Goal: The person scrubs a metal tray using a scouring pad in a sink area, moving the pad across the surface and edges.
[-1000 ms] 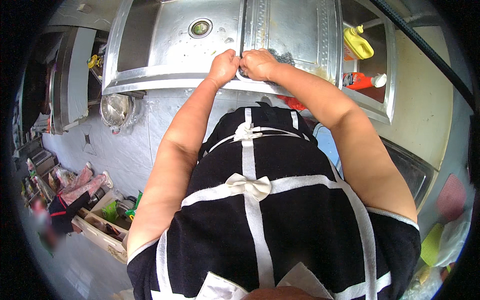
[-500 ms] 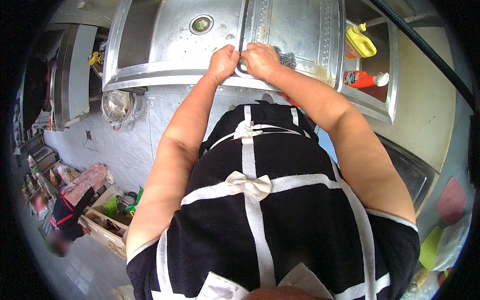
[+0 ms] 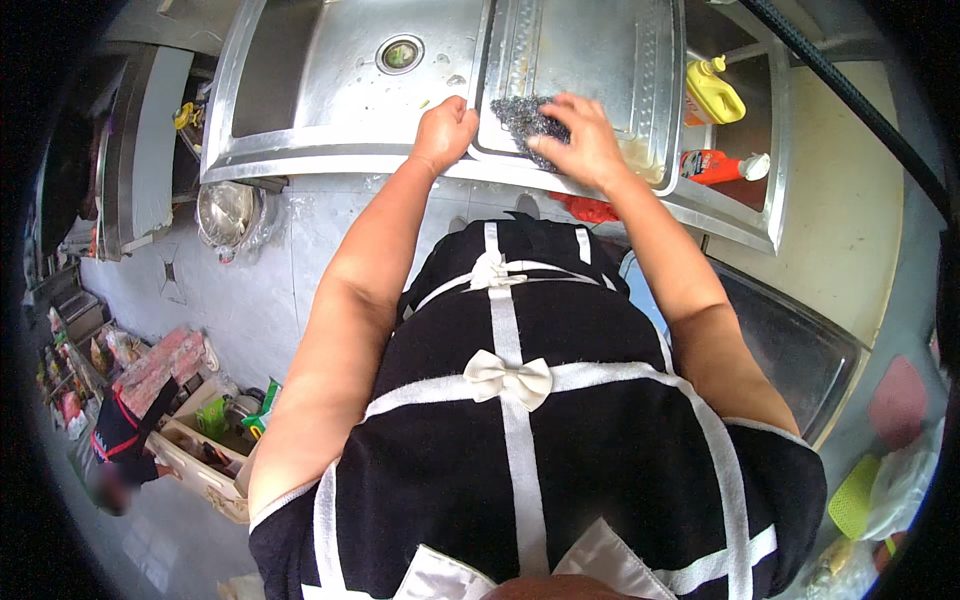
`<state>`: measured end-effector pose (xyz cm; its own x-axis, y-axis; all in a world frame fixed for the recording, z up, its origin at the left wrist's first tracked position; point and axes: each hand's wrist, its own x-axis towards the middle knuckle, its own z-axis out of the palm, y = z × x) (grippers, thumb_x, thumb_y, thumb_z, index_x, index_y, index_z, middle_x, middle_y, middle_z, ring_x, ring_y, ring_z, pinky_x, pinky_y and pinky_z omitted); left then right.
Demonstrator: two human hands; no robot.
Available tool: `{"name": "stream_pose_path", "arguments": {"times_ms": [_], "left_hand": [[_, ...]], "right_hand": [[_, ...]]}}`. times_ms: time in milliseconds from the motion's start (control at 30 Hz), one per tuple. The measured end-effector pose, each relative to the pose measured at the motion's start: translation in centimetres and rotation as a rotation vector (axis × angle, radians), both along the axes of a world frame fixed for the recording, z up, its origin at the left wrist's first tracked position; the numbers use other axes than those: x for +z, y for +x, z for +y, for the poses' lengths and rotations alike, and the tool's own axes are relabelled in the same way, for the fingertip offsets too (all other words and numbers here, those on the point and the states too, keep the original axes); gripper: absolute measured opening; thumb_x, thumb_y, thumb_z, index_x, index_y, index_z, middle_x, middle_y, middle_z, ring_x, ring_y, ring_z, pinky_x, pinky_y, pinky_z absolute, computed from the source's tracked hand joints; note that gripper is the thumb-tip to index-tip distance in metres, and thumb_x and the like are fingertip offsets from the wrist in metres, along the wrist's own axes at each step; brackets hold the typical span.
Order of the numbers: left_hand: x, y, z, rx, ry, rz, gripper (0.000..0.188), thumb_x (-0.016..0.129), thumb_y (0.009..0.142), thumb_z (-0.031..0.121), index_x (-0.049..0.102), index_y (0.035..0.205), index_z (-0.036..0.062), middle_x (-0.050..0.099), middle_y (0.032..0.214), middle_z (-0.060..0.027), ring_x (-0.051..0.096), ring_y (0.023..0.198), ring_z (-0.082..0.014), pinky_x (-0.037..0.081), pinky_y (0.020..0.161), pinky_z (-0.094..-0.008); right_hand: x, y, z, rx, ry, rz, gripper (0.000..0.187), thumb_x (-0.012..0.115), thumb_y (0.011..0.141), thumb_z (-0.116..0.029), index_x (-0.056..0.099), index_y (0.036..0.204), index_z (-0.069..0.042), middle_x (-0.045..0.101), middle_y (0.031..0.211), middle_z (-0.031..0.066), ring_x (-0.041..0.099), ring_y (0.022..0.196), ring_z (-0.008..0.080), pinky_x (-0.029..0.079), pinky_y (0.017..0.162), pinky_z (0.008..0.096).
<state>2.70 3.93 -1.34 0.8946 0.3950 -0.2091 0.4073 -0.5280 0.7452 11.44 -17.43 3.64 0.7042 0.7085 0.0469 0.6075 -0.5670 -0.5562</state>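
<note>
A rectangular metal tray lies over the right part of the steel sink. My left hand is closed at the tray's left rim, near its front corner; its fingertips are hidden. On the tray's near left part sits a dark grey steel wool scrubber, spread wide and loose. My right hand curves over the scrubber's right side, thumb and fingers on either side of the mesh; the palm side is hidden.
A yellow jug and a red bottle lie right of the tray. The sink drain is at left. A black hose crosses top right. At lower left, another person reaches to a cream box.
My right hand has left the tray's left rim and moved right onto the steel wool scrubber, with the thumb spreading from the fingers. My left hand stays at the rim.
</note>
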Motion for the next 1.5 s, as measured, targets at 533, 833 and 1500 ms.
{"name": "stream_pose_path", "arguments": {"times_ms": [533,833,1500], "left_hand": [[1.5,-0.8,-3.9,0.102,0.385,0.094,0.042,0.056,0.084,0.033,0.054,0.117,0.0062,0.066,0.088,-0.0219,0.064,0.082,-0.039,0.049,0.077,-0.0465],[1.0,-0.8,-4.2,0.103,0.443,0.046,0.036,0.055,0.086,0.032,0.054,0.11,0.0064,0.067,0.084,-0.019,0.065,0.074,-0.0376,0.051,0.069,-0.0471],[1.1,-0.7,-3.7,0.114,0.409,0.082,0.042,0.051,0.085,0.031,0.05,0.121,0.0094,0.067,0.079,-0.019,0.064,0.074,-0.0371,0.049,0.071,-0.0461]], "right_hand": [[-1.3,1.1,4.1,-0.119,-0.218,-0.217,0.032,0.061,0.079,-0.028,0.065,0.107,-0.013,0.053,0.124,0.011,0.046,0.116,0.0282,0.042,0.089,0.0456],[-1.7,-1.2,2.7,-0.07,0.04,-0.006,0.031,0.06,0.075,-0.026,0.067,0.099,-0.008,0.056,0.113,0.0111,0.05,0.109,0.0282,0.046,0.089,0.041],[-0.2,2.0,-3.9,-0.478,0.051,-0.114,0.038,0.061,0.068,-0.009,0.06,0.106,-0.005,0.053,0.122,0.013,0.047,0.115,0.0307,0.036,0.099,0.0404]]}}
